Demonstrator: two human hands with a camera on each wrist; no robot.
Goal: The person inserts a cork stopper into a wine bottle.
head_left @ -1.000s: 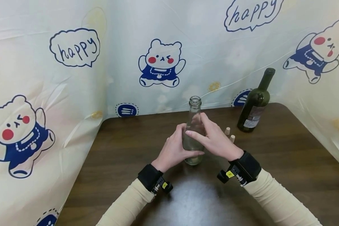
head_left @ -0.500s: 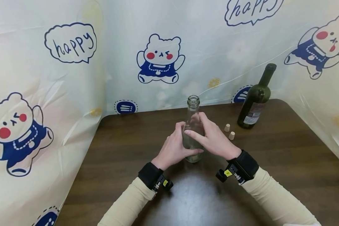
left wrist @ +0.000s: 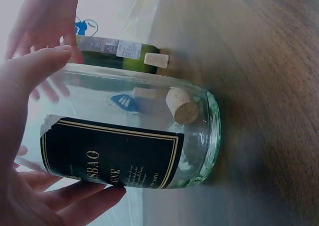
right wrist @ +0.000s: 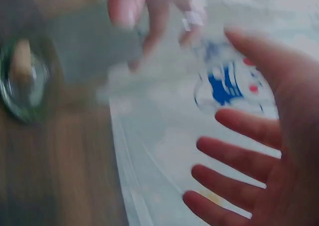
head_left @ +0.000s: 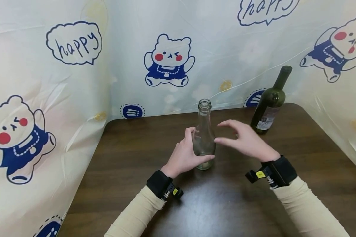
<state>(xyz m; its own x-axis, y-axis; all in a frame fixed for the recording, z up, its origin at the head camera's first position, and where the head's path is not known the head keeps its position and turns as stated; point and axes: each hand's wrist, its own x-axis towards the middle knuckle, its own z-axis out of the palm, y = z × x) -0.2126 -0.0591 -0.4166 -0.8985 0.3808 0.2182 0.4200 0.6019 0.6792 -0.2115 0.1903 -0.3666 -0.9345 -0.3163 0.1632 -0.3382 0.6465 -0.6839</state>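
A clear glass bottle with a black label stands upright on the table. My left hand grips it around the body, thumb across the near side. Inside, a cork lies at the bottom of the bottle, seen through the glass. My right hand is just right of the bottle, thumb and fingers spread with nothing between them; its thumb tip is close to the glass. In the left wrist view another cork sits on the table beyond the bottle.
A dark green wine bottle with a pale label stands at the table's back right, behind my right hand. The brown wooden table reaches back to a curtain printed with bears.
My right hand has let go of the clear bottle and moved right, now covering the two corks on the table in the head view. My left hand keeps its grip on the bottle.
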